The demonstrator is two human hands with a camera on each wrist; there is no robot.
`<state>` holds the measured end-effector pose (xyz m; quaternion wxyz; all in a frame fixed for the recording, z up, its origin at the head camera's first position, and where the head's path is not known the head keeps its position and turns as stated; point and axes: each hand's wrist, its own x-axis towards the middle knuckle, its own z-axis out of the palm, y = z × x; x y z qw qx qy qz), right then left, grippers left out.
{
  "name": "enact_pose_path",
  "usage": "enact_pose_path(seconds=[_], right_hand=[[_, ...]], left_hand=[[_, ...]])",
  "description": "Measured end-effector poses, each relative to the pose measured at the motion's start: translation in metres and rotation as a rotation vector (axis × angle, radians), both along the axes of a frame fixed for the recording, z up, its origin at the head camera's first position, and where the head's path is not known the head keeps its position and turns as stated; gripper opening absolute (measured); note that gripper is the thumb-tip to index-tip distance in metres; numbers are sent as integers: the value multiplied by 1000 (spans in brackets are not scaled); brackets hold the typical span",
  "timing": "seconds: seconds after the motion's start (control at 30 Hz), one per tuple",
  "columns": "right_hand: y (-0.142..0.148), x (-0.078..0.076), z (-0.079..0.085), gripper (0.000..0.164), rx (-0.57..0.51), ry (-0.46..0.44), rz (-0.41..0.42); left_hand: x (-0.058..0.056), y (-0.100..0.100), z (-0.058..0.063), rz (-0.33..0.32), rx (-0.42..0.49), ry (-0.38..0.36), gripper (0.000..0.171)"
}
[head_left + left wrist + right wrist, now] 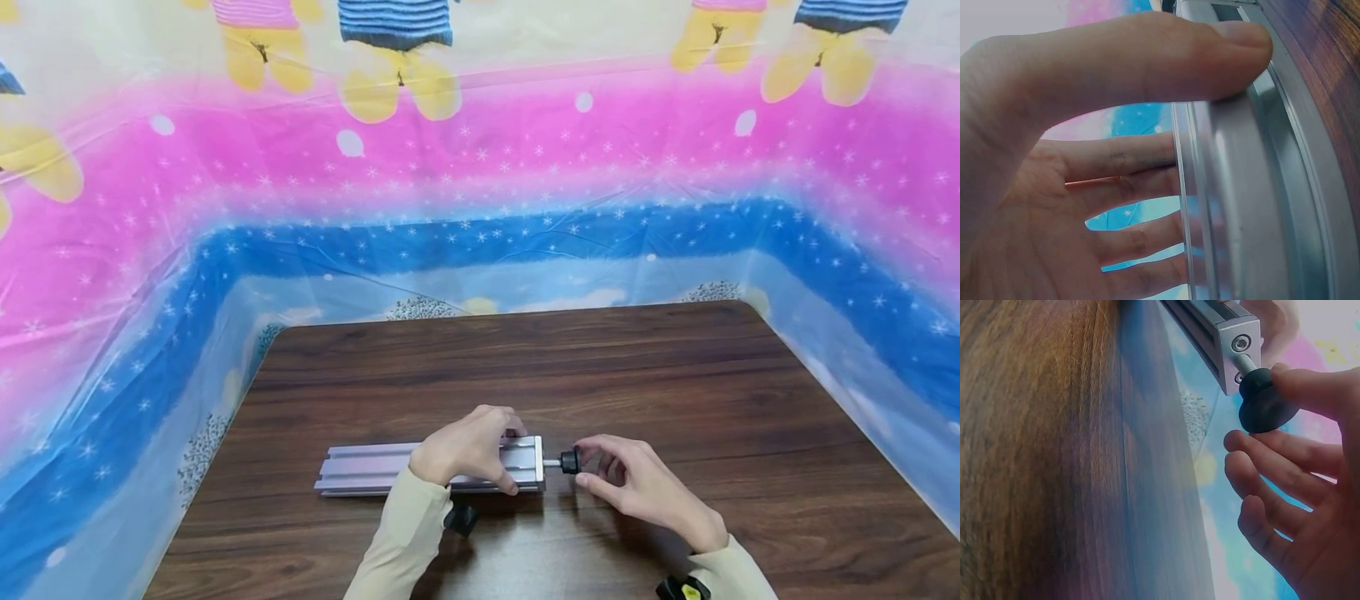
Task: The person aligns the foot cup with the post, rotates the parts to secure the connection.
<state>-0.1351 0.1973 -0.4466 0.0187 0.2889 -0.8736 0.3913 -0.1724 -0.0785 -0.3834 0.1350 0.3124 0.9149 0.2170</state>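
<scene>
A silver slotted aluminium profile (367, 468) lies lengthwise on the table. My left hand (468, 450) grips it from above near its right end, thumb on the near side and fingers on the far side. In the left wrist view the thumb (1147, 59) presses the profile's edge. From the end plate (1232, 369) sticks out a threaded stud (1246, 362) with a black levelling foot (1266, 412) at its outer end. My right hand (645, 487) pinches this foot between thumb and index finger, while the other fingers are loosely bent below it.
The dark wood-grain table (420, 375) has its far edge against a patterned cloth (480, 242), which also hangs at both sides. Black wrist devices (461, 519) sit beneath each sleeve, near the tabletop. A socket-head bolt (1240, 342) shows in the end plate.
</scene>
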Motion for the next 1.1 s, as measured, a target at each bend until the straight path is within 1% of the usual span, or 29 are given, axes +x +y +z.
enact_pose_path(seconds=[0.2, 0.47, 0.53, 0.73, 0.9, 0.97, 1.0, 1.07, 1.1], right_hand=[[-1, -2, 0, 26, 11, -32, -13], [-3, -2, -1, 19, 42, -51, -37], [-3, -3, -1, 22, 48, -59, -35], [-5, -4, -2, 42, 43, -85, -28], [-5, -3, -1, 47, 29, -116, -29], [-4, -2, 0, 42, 25, -111, -29], [-3, -1, 1, 36, 23, -104, -31], [-2, 1, 1, 19, 17, -78, -35], [-1, 2, 1, 15, 12, -60, -31]], left_hand=[[0, 0, 0, -6, -2, 4, 56], [1, 0, 1, -5, 0, 1, 56], [1, 0, 1, -6, 3, 1, 56], [1, 0, 1, -9, 1, 8, 56], [0, -1, 2, -7, 0, 5, 56], [0, -1, 1, -7, -3, 4, 56], [0, -1, 2, -8, -5, 4, 56], [0, -1, 2, -10, -4, 6, 57], [0, -1, 2, -10, -3, 6, 57]])
